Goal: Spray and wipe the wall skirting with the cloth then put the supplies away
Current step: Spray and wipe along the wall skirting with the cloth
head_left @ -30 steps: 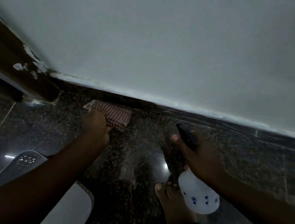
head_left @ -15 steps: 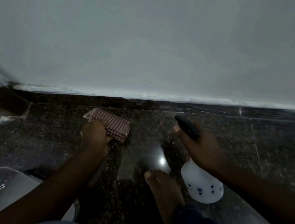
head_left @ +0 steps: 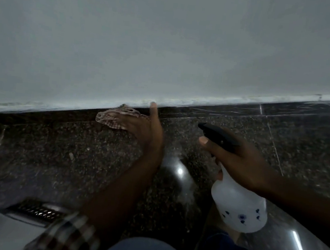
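Checked cloth (head_left: 111,118) lies against the dark skirting (head_left: 234,110), pressed there by the left hand (head_left: 145,128) with fingers laid flat and thumb raised. Wiping well likely calls for firm, even pressure along the strip, following where the spray lands. Right hand (head_left: 238,161) grips the white bottle (head_left: 237,206) at its neck; only small blue marks show, no legible writing.

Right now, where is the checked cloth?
In the head view, the checked cloth is left of centre, pressed against the dark skirting under the left hand, just below the white wall, left of the spray bottle.
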